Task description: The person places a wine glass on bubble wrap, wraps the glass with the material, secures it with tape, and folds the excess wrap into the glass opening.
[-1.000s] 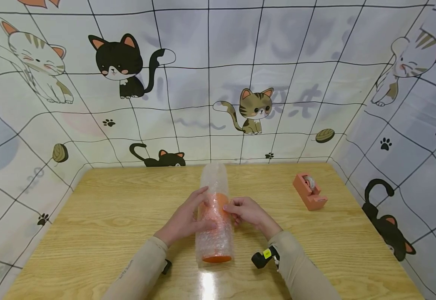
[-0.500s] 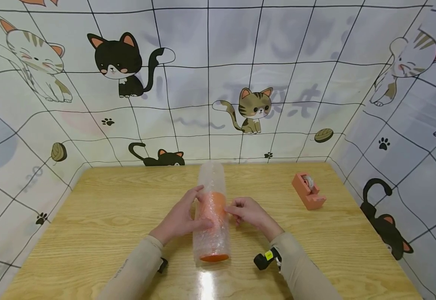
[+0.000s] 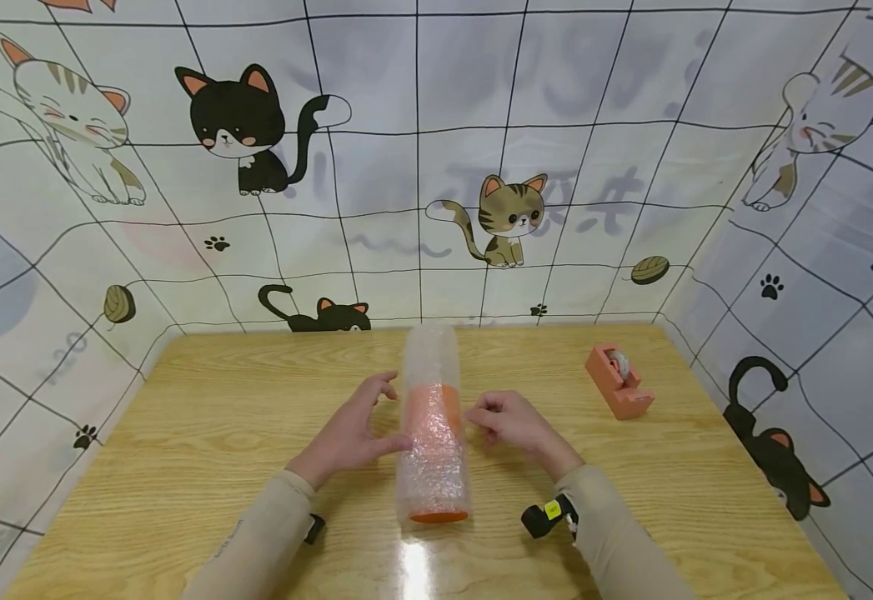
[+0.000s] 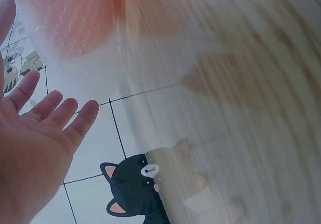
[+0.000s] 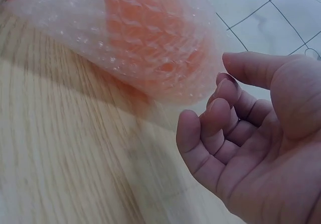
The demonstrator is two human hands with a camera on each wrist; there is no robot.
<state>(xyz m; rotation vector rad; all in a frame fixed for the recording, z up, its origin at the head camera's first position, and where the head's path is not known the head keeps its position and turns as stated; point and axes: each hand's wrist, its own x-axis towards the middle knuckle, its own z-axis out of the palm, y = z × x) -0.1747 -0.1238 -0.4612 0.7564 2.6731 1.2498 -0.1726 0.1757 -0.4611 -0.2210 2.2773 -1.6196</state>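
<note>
An orange cylinder wrapped in bubble wrap (image 3: 436, 475) lies lengthwise on the wooden table, its orange round end facing me. The wrap runs on past the cylinder as a pale tube at the far end. Left of the roll, my left hand (image 3: 349, 429) has its fingers spread, the thumb tip right at the wrap's side. On the other side, my right hand (image 3: 514, 425) sits just off the roll with loosely bent fingers. Nothing shows between those fingers in the right wrist view, where the bubble wrap (image 5: 165, 58) fills the upper part.
A salmon-pink tape dispenser (image 3: 619, 387) with a roll of tape stands at the right rear of the table (image 3: 256, 383). Fabric walls (image 3: 376, 183) printed with cats and grid lines enclose the back and both sides.
Both hands have drawn outward from the roll, the left to the left and the right to the right. The wrapped cylinder moved slightly left, then back to the right.
</note>
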